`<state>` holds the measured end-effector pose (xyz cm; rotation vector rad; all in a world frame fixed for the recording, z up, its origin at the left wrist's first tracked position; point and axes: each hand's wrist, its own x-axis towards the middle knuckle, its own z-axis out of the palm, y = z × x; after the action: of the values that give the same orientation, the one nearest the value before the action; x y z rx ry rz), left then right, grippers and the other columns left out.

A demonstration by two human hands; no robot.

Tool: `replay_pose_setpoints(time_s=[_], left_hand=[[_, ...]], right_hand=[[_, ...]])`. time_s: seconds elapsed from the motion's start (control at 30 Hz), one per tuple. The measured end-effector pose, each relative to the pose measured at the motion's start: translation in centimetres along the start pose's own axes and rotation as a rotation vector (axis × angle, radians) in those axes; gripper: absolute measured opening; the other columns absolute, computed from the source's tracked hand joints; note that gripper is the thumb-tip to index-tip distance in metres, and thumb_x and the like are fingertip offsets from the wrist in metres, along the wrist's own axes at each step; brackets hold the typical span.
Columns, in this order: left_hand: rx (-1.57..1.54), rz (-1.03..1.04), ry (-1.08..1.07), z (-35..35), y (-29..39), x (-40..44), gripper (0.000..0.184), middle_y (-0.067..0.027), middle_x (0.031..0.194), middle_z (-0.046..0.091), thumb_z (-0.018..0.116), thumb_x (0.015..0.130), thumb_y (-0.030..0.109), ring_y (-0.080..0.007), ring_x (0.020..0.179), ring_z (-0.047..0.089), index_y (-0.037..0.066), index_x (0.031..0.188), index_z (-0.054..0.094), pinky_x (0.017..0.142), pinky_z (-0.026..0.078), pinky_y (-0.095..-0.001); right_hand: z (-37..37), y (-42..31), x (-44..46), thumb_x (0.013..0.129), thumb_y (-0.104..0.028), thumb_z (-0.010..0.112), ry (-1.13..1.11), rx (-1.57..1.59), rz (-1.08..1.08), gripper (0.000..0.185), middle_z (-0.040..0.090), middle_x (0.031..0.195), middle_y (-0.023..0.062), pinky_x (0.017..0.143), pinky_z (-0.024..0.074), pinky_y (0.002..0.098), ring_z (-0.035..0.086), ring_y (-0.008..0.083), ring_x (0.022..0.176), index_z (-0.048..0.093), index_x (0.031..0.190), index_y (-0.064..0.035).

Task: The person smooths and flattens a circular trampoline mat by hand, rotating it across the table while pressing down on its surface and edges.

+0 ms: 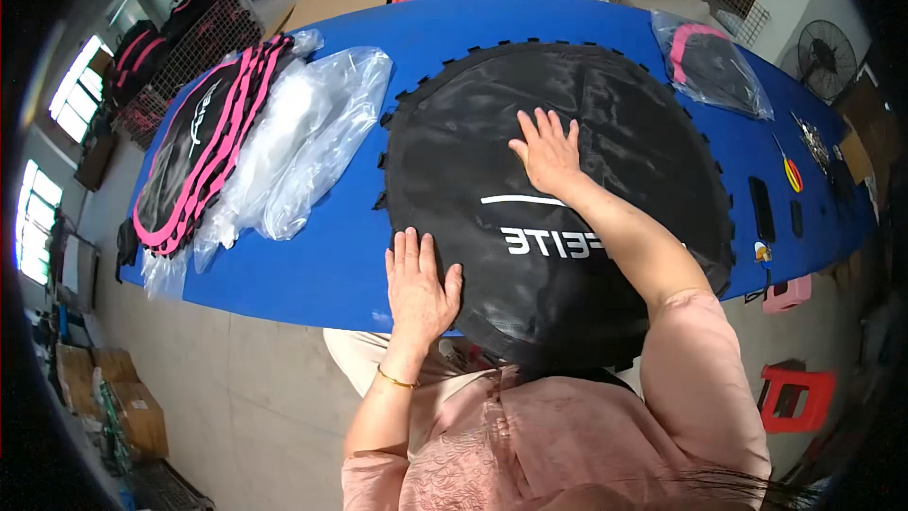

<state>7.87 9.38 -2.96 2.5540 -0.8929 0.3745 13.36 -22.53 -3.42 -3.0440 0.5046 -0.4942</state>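
Both hands flat on the black round mat (473, 170)!
A clear bag (757, 99) holds a pink-edged black piece (698, 55); left hand (421, 289), right hand (549, 153) both open.

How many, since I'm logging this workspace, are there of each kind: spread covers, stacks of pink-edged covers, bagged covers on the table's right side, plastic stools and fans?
Spread black cover: 1
Stack of pink-edged covers: 1
Bagged cover: 1
Red stool and pink stool: 2
Fan: 1
Total: 6
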Motion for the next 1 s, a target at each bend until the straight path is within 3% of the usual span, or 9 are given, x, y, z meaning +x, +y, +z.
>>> replay_pose_setpoints(time_s=[0.13, 0.2, 0.3, 0.43, 0.63, 0.8, 0.83, 0.9, 1.0], left_hand=[[-0.013, -0.032, -0.042, -0.3, 1.9, -1.3, 0.074, -0.0362, 0.153, 0.042, 0.066, 0.094, 0.041, -0.0520, 0.146, 0.036, -0.009, 0.145, 0.049, 0.121, 0.028, -0.0592], [-0.021, -0.052, -0.084, -0.5, 3.1, -2.1, 0.079, -0.0381, 0.155, 0.038, 0.063, 0.095, 0.047, -0.0525, 0.148, 0.032, -0.011, 0.146, 0.047, 0.123, 0.024, -0.0596], [-0.014, -0.033, -0.092, -1.1, 4.5, -3.2, 0.080, -0.0397, 0.151, 0.042, 0.066, 0.094, 0.049, -0.0547, 0.143, 0.037, -0.012, 0.143, 0.050, 0.117, 0.032, -0.0610], [-0.054, 0.088, -0.014, -2.2, 5.0, -3.8, 0.060, -0.0351, 0.130, 0.061, 0.074, 0.089, 0.036, -0.0485, 0.124, 0.057, -0.011, 0.124, 0.063, 0.098, 0.049, -0.0504], [-0.031, 0.163, 0.057, -2.2, 5.0, -3.8, 0.045, -0.0324, 0.118, 0.068, 0.076, 0.086, 0.029, -0.0440, 0.108, 0.067, -0.008, 0.110, 0.071, 0.084, 0.055, -0.0468], [-0.241, 0.150, -0.040, -3.2, 1.6, -1.6, 0.038, -0.0252, 0.122, 0.064, 0.073, 0.087, 0.020, -0.0417, 0.116, 0.058, -0.004, 0.117, 0.068, 0.106, 0.042, -0.0532], [-0.124, 0.110, -0.030, -3.8, 1.3, -1.1, 0.048, -0.0284, 0.138, 0.056, 0.072, 0.089, 0.023, -0.0447, 0.128, 0.052, -0.004, 0.126, 0.063, 0.111, 0.039, -0.0561], [-0.043, 0.009, -0.060, -3.5, 0.8, -0.9, 0.058, -0.0308, 0.149, 0.048, 0.069, 0.092, 0.032, -0.0465, 0.139, 0.044, -0.007, 0.134, 0.060, 0.120, 0.029, -0.0580], [-0.087, 0.023, -0.058, -2.3, 0.9, -1.5, 0.061, -0.0354, 0.145, 0.051, 0.069, 0.093, 0.038, -0.0521, 0.138, 0.045, -0.007, 0.134, 0.062, 0.119, 0.031, -0.0583]], right_hand=[[1.8, -3.0, 2.5, 0.107, -0.049, 0.048, 0.069, -0.012, -0.037, 0.064, 0.037, 0.163, 0.0195, 0.120, 0.0217, 0.0676, 0.030, 0.0388, 0.153, 0.038, 0.159, -0.0138], [1.5, -6.1, 1.7, 0.105, -0.046, 0.051, 0.058, -0.010, -0.190, 0.062, 0.042, 0.158, 0.0199, 0.116, 0.0254, 0.0685, 0.035, 0.0393, 0.148, 0.042, 0.156, -0.0128], [-0.6, -11.2, -2.1, 0.105, -0.046, 0.051, -0.037, 0.009, -0.435, 0.061, 0.040, 0.159, 0.0219, 0.117, 0.0240, 0.0690, 0.035, 0.0418, 0.149, 0.042, 0.156, -0.0133], [0.6, -13.6, -2.7, 0.107, -0.045, 0.049, 0.015, 0.213, -0.454, 0.061, 0.037, 0.163, 0.0206, 0.120, 0.0185, 0.0684, 0.031, 0.0402, 0.152, 0.039, 0.159, -0.0144], [3.0, -12.1, 4.4, 0.107, -0.047, 0.047, 0.052, 0.102, -0.140, 0.063, 0.037, 0.163, 0.0204, 0.120, 0.0179, 0.0685, 0.030, 0.0402, 0.152, 0.037, 0.159, -0.0122], [4.0, -12.6, 6.9, 0.108, -0.048, 0.043, -0.044, 0.106, -0.043, 0.065, 0.034, 0.165, 0.0198, 0.122, 0.0152, 0.0682, 0.028, 0.0396, 0.154, 0.033, 0.161, -0.0122], [3.9, -12.9, 6.6, 0.108, -0.049, 0.042, -0.052, 0.140, -0.058, 0.065, 0.034, 0.166, 0.0196, 0.122, 0.0151, 0.0680, 0.027, 0.0394, 0.155, 0.033, 0.161, -0.0125], [3.8, -13.7, 5.6, 0.109, -0.048, 0.042, -0.058, 0.169, -0.050, 0.063, 0.034, 0.166, 0.0192, 0.122, 0.0152, 0.0679, 0.028, 0.0399, 0.155, 0.033, 0.161, -0.0136], [2.9, -13.2, 4.0, 0.109, -0.047, 0.042, -0.075, 0.214, -0.084, 0.062, 0.035, 0.165, 0.0202, 0.122, 0.0153, 0.0681, 0.028, 0.0403, 0.154, 0.034, 0.161, -0.0131]])
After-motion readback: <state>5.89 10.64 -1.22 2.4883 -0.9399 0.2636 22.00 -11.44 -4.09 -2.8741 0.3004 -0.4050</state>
